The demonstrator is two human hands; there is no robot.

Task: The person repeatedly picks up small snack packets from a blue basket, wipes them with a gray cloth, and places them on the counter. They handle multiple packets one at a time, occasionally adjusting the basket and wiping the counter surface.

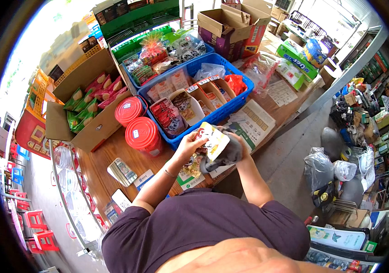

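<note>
My left hand [193, 141] grips a yellow and white food packet [215, 140] by its left side, thumb on the front. My right hand [246, 152] is closed around a dark grey cloth [232, 150], which bunches against and behind the packet; most of its fingers are hidden. Under the cloth and my left wrist, a gold foil packet [191, 168] is partly visible. Just beyond both hands is a blue plastic basket [211, 117]. It contains small cartons, red packets [167, 116] and an orange-red bag [236, 84].
Two red-lidded tubs [142, 133] stand left of the basket, beside an open cardboard box [95, 134] of green and pink packets. Printed sheets [254, 117] lie along the right edge of the wooden table [98, 174]. Crowded shelves [385, 136] line the right side.
</note>
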